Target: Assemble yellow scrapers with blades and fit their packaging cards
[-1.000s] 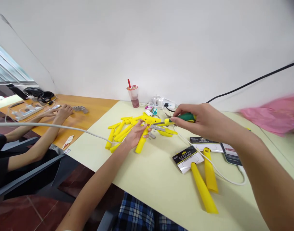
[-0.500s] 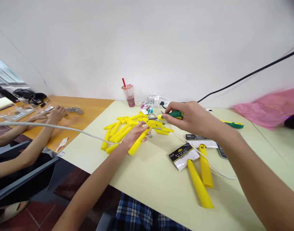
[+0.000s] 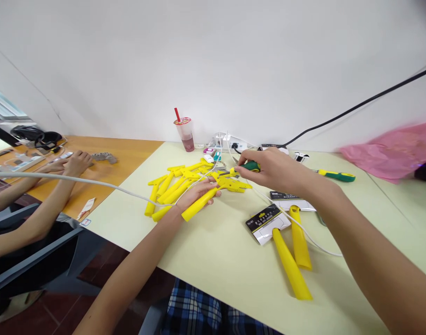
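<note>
My left hand [image 3: 196,194] is wrapped around a yellow plastic tool [image 3: 201,204] with a thick tubular handle and a flat, forked head. In my right hand [image 3: 263,165] is a screwdriver [image 3: 249,166] with a green and yellow handle, gripped between thumb and fingers. Its shaft points left toward the head of the held tool; whether the tip touches a screw is too small to tell. Several similar yellow tools [image 3: 176,190] lie piled just beyond my left hand. Two more yellow handles [image 3: 291,265] with black and white cards [image 3: 268,223] lie below my right arm.
A cup with a red straw [image 3: 187,135] stands by the wall, beside a power strip [image 3: 227,141]. A second screwdriver [image 3: 336,176] and a pink cloth or bag [image 3: 383,149] lie at right. White cables cross the table [image 3: 230,256]. Another person's hands [image 3: 76,163] rest at left.
The view has shifted slightly. The held yellow tool has tilted a little, its head now lower, and the screwdriver shaft is in line with that head. Both hands keep their grip.
</note>
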The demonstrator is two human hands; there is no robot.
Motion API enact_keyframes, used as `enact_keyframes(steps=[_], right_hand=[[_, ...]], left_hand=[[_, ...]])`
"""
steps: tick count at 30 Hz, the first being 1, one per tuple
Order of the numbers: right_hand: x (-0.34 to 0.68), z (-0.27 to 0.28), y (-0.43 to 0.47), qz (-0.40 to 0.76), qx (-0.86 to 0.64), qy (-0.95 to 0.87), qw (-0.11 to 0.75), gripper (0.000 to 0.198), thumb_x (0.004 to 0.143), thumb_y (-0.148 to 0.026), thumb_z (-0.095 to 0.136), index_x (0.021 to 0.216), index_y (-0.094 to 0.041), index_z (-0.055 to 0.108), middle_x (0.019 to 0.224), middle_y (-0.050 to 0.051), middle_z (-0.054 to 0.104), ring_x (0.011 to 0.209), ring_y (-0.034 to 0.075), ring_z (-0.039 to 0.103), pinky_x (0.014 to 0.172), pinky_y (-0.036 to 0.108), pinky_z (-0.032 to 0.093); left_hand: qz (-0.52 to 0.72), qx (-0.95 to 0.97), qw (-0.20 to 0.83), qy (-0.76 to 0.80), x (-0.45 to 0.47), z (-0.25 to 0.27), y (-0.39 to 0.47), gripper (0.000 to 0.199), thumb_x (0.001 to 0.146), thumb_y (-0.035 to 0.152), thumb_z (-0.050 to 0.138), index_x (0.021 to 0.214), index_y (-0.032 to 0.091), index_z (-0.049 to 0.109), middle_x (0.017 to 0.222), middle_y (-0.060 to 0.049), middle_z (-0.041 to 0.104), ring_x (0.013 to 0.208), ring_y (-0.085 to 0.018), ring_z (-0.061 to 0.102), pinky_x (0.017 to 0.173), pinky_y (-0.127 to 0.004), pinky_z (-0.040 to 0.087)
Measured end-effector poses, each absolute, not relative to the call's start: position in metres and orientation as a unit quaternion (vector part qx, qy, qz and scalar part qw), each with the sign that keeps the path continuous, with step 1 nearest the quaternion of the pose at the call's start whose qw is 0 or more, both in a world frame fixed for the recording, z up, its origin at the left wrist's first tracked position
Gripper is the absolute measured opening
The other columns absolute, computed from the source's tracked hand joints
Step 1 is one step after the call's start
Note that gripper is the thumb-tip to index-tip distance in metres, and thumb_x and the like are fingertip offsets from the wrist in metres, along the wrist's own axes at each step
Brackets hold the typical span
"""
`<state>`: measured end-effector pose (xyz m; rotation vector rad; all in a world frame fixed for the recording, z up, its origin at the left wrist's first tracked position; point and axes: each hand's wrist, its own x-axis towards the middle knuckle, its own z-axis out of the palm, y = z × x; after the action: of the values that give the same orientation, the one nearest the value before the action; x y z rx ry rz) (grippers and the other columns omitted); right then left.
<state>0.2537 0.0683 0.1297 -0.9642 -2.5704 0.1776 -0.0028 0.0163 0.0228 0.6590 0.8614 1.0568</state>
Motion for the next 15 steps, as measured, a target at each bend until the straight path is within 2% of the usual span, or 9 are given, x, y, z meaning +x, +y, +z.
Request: enact_keyframes(steps=[6, 15], right_hand=[[0.2514, 0.1289, 0.0681, 0.060, -0.344, -0.919, 0.181, 0.025, 0.102, -0.041, 0.058, 0.103, -0.023, 0.075, 0.063, 0.000, 0.062, 0.058, 0.018, 0.052, 0.064, 0.031, 0.031], [0.2500, 0.1288, 0.0674, 0.061, -0.349, -0.922, 0.158, 0.026, 0.102, -0.041, 0.057, 0.105, -0.024, 0.077, 0.069, 0.002, 0.066, 0.065, 0.020, 0.056, 0.067, 0.032, 0.032]], left_hand=[[0.472, 0.292, 0.718, 0.420, -0.0019, 0.0224, 0.0172, 0.046, 0.079, 0.019, 0.091, 0.110, 0.022, 0.057, 0.094, 0.001, 0.067, 0.078, -0.012, 0.075, 0.042, -0.013, 0.047], [0.454, 0.326, 0.700, 0.445, -0.0008, 0.0219, 0.0168, 0.043, 0.081, 0.025, 0.091, 0.109, 0.021, 0.058, 0.096, -0.002, 0.068, 0.080, -0.013, 0.075, 0.046, -0.013, 0.049]])
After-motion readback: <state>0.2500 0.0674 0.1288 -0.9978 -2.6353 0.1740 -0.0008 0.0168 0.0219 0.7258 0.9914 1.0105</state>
